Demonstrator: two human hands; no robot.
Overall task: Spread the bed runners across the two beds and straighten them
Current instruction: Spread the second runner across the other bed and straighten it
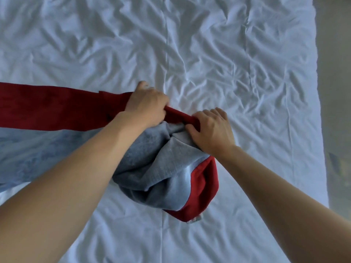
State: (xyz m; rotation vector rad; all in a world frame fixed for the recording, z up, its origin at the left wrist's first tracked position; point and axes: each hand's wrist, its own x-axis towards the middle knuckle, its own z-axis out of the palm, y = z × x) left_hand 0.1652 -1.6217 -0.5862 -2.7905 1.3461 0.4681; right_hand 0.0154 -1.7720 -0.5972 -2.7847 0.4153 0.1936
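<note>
A bed runner (57, 109) with a dark red band along its far side and a pale blue patterned band along its near side lies flat across the left half of the white bed (228, 63). Its right end is bunched in a grey and red heap (163, 177) at the middle of the bed. My left hand (146, 103) grips the red edge where the flat part ends. My right hand (210, 128) pinches the same red edge a little to the right, above the heap. A short taut strip of red fabric runs between the two hands.
The white sheet is creased all over, with a seam running down its middle. The bed's right edge (321, 130) borders a strip of beige floor (338, 73). The right half of the bed carries no runner.
</note>
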